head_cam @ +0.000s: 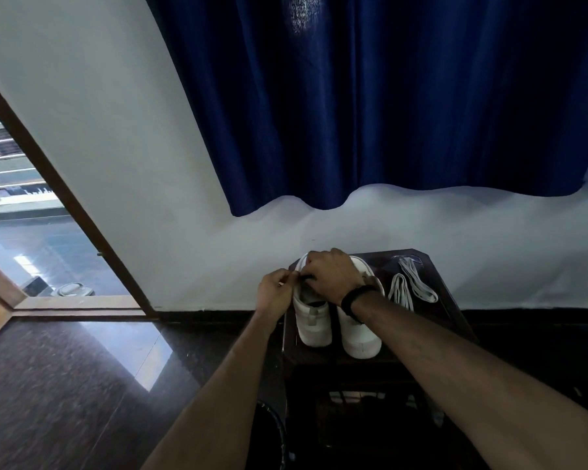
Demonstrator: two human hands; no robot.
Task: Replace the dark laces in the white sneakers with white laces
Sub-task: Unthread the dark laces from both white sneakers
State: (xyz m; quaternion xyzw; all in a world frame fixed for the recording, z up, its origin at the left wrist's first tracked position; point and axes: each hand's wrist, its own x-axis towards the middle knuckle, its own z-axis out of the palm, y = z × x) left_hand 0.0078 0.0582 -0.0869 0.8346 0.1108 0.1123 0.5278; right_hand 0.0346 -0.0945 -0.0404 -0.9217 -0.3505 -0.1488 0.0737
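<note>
Two white sneakers point(336, 329) are standing side by side, heels toward the wearer, on a small dark table point(448, 300) set against the wall.

Item, hands: both are working at the lacing of the left-hand shoe point(311, 317). The left hand point(274, 293) is curling its fingers and pinching something small at the shoe's upper edge; the right hand point(331, 274) is arching over the eyelet area, fingers bent down onto a short stretch of dark lace point(307, 277). How firmly either one is clamping cannot be told, since the knuckles are hiding the fingertips.

Item, replacements: two white laces point(409, 288) are lying folded on the table to the right of the shoes, well apart from both hands.

Item, step in hand (a judgement): unthreading the dark lace seems to be under way. Doing it well likely means drawing the lace out one eyelet row at a time while the other hand is steadying the shoe, so it is not tipping against its neighbour.

Item, edges and room: the shoes' heels are sitting near the table's front edge, so a hard pull toward the body could be dragging one off. The tabletop is narrow; open tabletop is showing mainly around the white laces. Dark polished floor point(82, 385) is spreading to the left, beside an open doorway point(31, 232).
</note>
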